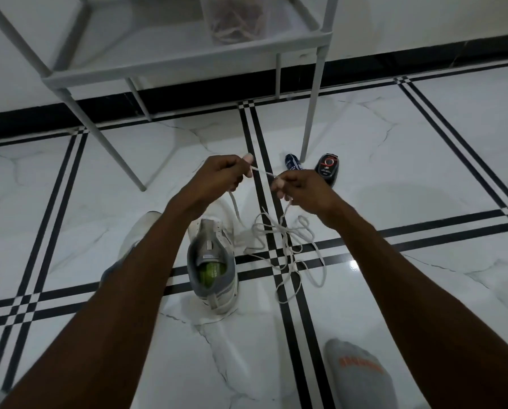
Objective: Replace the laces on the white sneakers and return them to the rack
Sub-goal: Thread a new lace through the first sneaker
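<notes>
At frame centre, the left hand (217, 175) and right hand (303, 190) pinch a white lace (263, 172) taut, seemingly, above the sneaker (214, 261).

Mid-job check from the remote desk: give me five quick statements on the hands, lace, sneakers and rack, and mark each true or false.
1. Both hands, the left hand and the right hand, pinch one white lace. True.
2. The lace is fully threaded through the sneaker. False: most of it lies in loose loops on the floor, right of the sneaker.
3. The sneaker stands on the rack. False: it stands on the floor in front of the rack.
4. Two dark containers stand by a rack leg. True.
5. The rack shelf is bare. False: a clear container sits on it.
</notes>
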{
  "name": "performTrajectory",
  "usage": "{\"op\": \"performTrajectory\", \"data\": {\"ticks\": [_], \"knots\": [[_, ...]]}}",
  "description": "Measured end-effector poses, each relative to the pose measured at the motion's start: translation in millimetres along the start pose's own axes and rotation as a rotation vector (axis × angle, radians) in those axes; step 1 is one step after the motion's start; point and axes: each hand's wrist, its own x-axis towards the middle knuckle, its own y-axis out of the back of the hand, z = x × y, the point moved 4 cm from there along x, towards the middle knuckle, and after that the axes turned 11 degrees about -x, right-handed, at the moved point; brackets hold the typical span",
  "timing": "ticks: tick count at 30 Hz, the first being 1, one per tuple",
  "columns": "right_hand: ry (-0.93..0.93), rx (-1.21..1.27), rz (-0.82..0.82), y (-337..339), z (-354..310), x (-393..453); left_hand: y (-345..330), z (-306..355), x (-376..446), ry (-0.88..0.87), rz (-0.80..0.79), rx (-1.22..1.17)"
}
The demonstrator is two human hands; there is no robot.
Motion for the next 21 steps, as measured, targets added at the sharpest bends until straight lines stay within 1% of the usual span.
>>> {"op": "performTrajectory", "data": {"ticks": [1, 2, 3, 4, 5, 6, 7, 9, 11, 12, 14, 16, 18, 20, 21], "knots": [[-0.074, 0.013, 0.14, 14, 10, 1, 10, 0, -1, 0.001, 0.025, -0.022], [-0.146, -0.047, 0.285, 30, 24, 4, 22, 0, -2, 0.001, 0.061, -0.051], [-0.215, -0.202, 0.349, 43, 35, 6, 32, -1, -4, 0.001, 0.101, -0.09], [-0.28, -0.405, 0.294, 49, 43, 8, 40, -1, -4, 0.001, 0.133, -0.124], [-0.309, -0.577, 0.169, 47, 46, 9, 43, 0, -4, -0.001, 0.139, -0.138], [-0.289, -0.668, 0.047, 40, 45, 9, 40, 0, -4, -0.002, 0.115, -0.12], [-0.228, -0.647, -0.022, 32, 40, 8, 33, 1, -4, -0.001, 0.07, -0.073], [-0.037, -0.434, -0.064, 13, 14, 3, 15, 2, -4, 0.002, -0.02, 0.07], [0.117, -0.248, -0.106, -6, -15, -3, 4, 3, -4, 0.013, -0.056, 0.156], [0.16, -0.191, -0.115, -12, -24, -4, 3, 2, -5, 0.021, -0.052, 0.161], [0.191, -0.124, -0.068, -14, -33, -1, 9, -3, -7, 0.035, -0.029, 0.149], [0.157, -0.155, -0.014, -8, -25, 4, 23, -10, -10, 0.054, 0.007, 0.137], [0.088, -0.303, 0.013, 0, -11, 8, 37, -18, -14, 0.062, 0.043, 0.13], [0.037, -0.453, 0.004, -2, -6, 11, 43, -25, -18, 0.057, 0.07, 0.167], [0.053, -0.448, -0.038, -10, -8, 12, 42, -28, -20, 0.053, 0.071, 0.196]]}}
